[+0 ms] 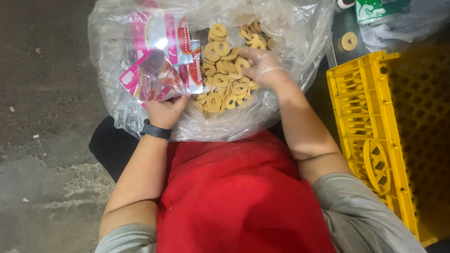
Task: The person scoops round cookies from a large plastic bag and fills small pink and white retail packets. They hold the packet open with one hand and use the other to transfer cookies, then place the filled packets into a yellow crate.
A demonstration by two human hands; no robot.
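our left hand grips the pink packet open over the big clear bag while our gloved right hand gathers ring biscuits; we should keep the packet mouth wide and close.

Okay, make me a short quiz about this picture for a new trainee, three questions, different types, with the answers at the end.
1. True or false: the right hand wears a thin clear glove and rests on the heap of ring-shaped biscuits inside the large clear plastic bag.
2. Multiple choice: what does the left hand hold? A) a yellow lid B) a small pink and red printed pouch C) a spoon
3. Fill in: the slatted crate on the person's right is coloured ____.

Key: 1 true; 2 B; 3 yellow.
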